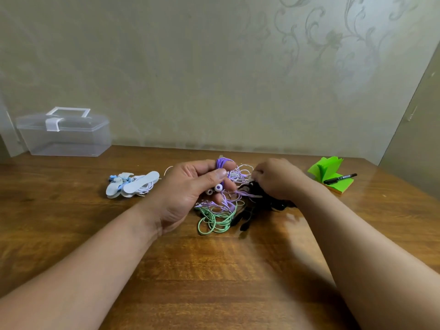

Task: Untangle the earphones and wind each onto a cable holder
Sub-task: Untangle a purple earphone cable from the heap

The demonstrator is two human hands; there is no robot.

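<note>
on the brown wooden table, a clear plastic lidded box sits at the far left corner, and the tangle of purple, green and black earphone cords lies near the far edge. the left hand grips purple cord and white earbuds; the right hand digs into the tangle, grip unclear. untangling seems the step in hand: purple must next slip the black loops. pale blue flat cable holders wait beside.

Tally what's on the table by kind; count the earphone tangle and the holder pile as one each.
Clear plastic box: 1
Cable holder pile: 1
Earphone tangle: 1
Green sticky-note pad: 1
Black marker: 1
Total: 5
</note>
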